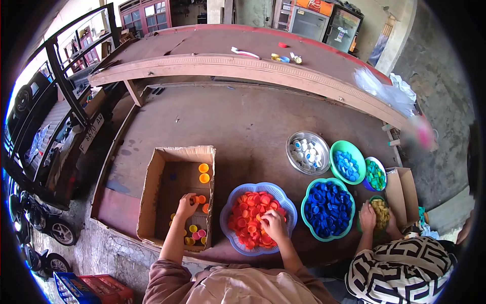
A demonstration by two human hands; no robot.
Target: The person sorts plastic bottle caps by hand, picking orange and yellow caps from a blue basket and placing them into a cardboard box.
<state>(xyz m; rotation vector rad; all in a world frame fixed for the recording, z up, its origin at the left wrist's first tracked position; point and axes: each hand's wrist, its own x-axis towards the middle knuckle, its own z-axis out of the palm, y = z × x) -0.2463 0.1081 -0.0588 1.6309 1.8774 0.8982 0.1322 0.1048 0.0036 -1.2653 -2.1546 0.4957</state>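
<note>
Inside an open cardboard box (144, 223), my left hand (186, 206) has its fingers closed on an orange bottle cap (201, 199). More orange bottle caps (204, 178) lie along the box's right side, with yellow and pink caps (196, 235) near its front. To the right stands a scalloped blue-violet basin (228, 196) heaped with red and orange bottle caps (249, 210). My right hand (275, 225) reaches into this heap, its fingers bent together at a red-orange cap; the fingertips are partly hidden.
Close by on the right are a basin of dark blue caps (328, 209), a bowl of light blue caps (347, 166), a bowl of green caps (375, 175) and a metal bowl (290, 152) of white caps. A co-worker's hands (368, 218) surround yellowish caps (380, 213). A raised shelf (212, 63) spans the back.
</note>
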